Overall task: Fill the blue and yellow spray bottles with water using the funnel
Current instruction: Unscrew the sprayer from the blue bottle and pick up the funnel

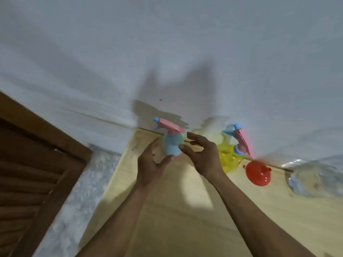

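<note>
The blue spray bottle (171, 146), with a pink trigger head, stands at the back of the pale wooden table (185, 229) by the wall. My left hand (151, 164) is at its left with fingers spread and the thumb under its base. From the right, my right hand (201, 154) has its thumb near the bottle's side and its fingers loosely curved. Neither hand plainly grips it; the picture is blurred. The yellow spray bottle (227, 160) stands to the right, partly behind my right hand. A red funnel (258, 173) lies beside it.
A clear plastic bottle (313, 180) lies on the table at the far right. The white wall (167, 52) runs right behind the objects. A brown louvred door (27, 173) and speckled floor (83, 182) are to the left of the table edge.
</note>
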Tool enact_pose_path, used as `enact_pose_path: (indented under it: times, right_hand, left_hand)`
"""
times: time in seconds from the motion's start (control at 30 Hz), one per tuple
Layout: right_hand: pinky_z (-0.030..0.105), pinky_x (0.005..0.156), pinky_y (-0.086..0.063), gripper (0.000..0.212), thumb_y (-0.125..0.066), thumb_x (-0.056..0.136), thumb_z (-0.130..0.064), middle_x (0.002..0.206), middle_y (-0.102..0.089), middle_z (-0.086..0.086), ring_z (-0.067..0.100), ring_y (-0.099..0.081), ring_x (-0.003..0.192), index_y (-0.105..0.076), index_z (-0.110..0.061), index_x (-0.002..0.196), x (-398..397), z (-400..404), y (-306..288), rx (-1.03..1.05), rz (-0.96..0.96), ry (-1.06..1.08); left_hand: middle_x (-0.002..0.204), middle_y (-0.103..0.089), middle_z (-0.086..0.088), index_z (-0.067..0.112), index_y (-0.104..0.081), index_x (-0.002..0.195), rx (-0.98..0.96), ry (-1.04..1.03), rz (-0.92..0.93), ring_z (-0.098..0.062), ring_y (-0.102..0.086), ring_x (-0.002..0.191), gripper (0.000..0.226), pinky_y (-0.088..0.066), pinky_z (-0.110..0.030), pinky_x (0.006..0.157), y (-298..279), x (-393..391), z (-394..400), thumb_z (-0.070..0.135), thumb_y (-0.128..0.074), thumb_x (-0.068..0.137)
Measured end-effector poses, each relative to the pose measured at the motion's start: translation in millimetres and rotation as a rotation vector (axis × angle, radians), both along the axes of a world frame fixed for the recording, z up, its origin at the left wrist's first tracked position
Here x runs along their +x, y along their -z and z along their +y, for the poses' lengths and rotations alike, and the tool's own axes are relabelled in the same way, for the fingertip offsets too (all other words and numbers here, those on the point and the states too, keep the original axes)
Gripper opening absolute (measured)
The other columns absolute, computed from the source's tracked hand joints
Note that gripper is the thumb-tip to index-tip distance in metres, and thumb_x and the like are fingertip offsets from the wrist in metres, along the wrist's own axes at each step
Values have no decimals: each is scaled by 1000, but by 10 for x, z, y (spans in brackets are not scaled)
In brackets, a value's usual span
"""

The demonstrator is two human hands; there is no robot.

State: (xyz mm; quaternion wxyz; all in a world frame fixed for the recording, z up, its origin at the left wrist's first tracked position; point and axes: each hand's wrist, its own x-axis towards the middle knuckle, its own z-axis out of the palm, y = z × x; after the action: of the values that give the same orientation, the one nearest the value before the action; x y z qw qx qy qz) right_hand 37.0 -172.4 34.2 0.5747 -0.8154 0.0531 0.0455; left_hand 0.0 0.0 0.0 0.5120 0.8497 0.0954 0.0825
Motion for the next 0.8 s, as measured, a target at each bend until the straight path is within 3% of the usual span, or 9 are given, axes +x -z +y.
enact_pose_path:
  times: [0.17, 0.23, 0.37, 0.57, 0.8]
  right_hand:
    - [31, 81, -58, 48, -89, 75, -31, 115, -71, -9, 0, -65, 98, -73, -23, 120, 249, 142, 165, 75, 14, -10]
    - [30, 80, -56, 42, -89, 75, -27, 111, -72, -10, 6, -67, 99, -74, -25, 114, 320, 199, 213, 112, -1, -15]
    - [14, 72, -47, 30, -87, 79, -22, 108, -72, -11, 14, -66, 103, -75, -32, 104, 392, 249, 266, 118, -28, -35]
    - [48, 94, -54, 29, -78, 88, -30, 111, -73, -9, 20, -67, 108, -70, -30, 115, 280, 253, 211, 87, -36, -78]
    - [45, 93, -57, 36, -71, 94, -29, 118, -71, 0, 19, -67, 111, -66, -15, 126, -202, 220, -377, 66, -86, -100]
  left_hand:
    - [135, -61, 8, 22, -51, 140, 12, 6, 97, -3, -54, 123, 76, -50, -27, 99, 184, 314, 20, 39, -85, 73]
    - [133, -63, 10, 25, -52, 140, 3, 29, 108, -2, -56, 122, 75, -50, -27, 100, 209, 375, 24, 38, -85, 73]
    - [126, -66, 15, 28, -55, 136, -44, 69, 95, 0, -59, 119, 71, -53, -34, 97, 231, 440, 7, 35, -86, 73]
    - [126, -66, 9, 21, -56, 136, -68, 74, 59, -6, -60, 120, 70, -54, -40, 95, 166, 286, -13, 36, -84, 74]
    - [129, -62, 10, 22, -54, 135, -168, 128, -17, -8, -57, 122, 67, -55, -33, 93, -339, -292, -79, 39, -82, 77]
